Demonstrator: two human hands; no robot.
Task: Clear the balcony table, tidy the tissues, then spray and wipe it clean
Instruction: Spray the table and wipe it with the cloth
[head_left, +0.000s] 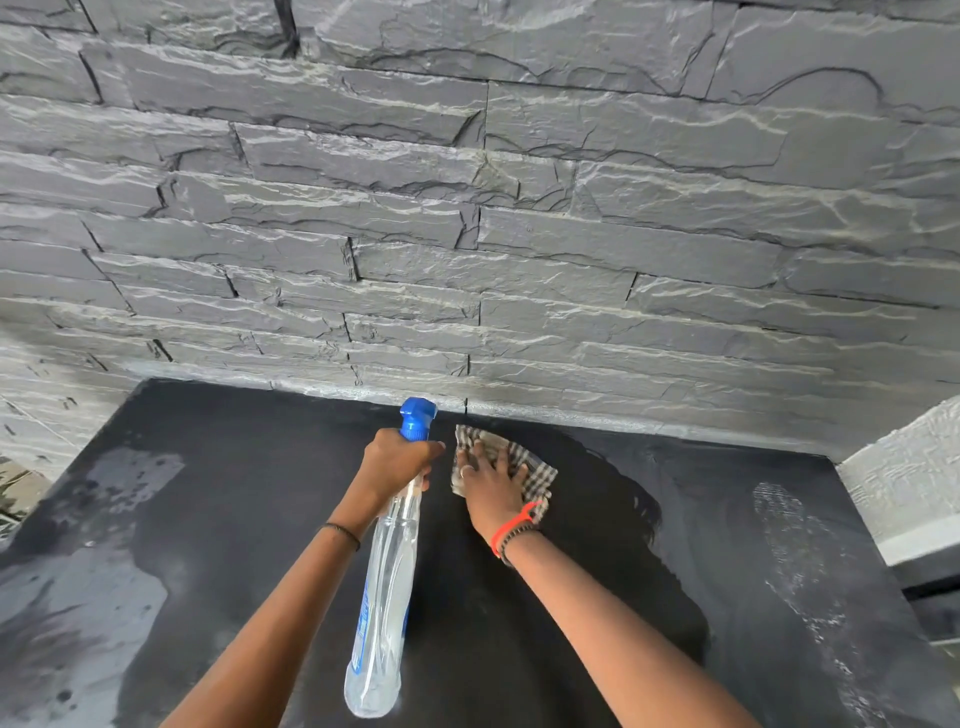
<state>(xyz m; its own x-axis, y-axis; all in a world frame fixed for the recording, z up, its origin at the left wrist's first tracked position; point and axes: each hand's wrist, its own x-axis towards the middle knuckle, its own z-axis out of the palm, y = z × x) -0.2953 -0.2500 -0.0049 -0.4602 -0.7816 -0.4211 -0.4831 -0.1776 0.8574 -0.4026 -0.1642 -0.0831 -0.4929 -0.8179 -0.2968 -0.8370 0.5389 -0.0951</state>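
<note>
The black table top (249, 499) fills the lower half of the view, with a dark wet patch in its middle and dusty grey areas at the left and right. My left hand (397, 457) grips the neck of a clear spray bottle (387, 587) with a blue nozzle, held above the table with the nozzle pointing away toward the wall. Just to its right, my right hand (491, 480) lies flat with spread fingers on a checked cloth (535, 467), pressing it onto the table near the far edge.
A dark grey stone-clad wall (467, 234) rises directly behind the table. A white textured ledge (904, 467) juts in at the right edge. A strip of patterned floor shows at the far left.
</note>
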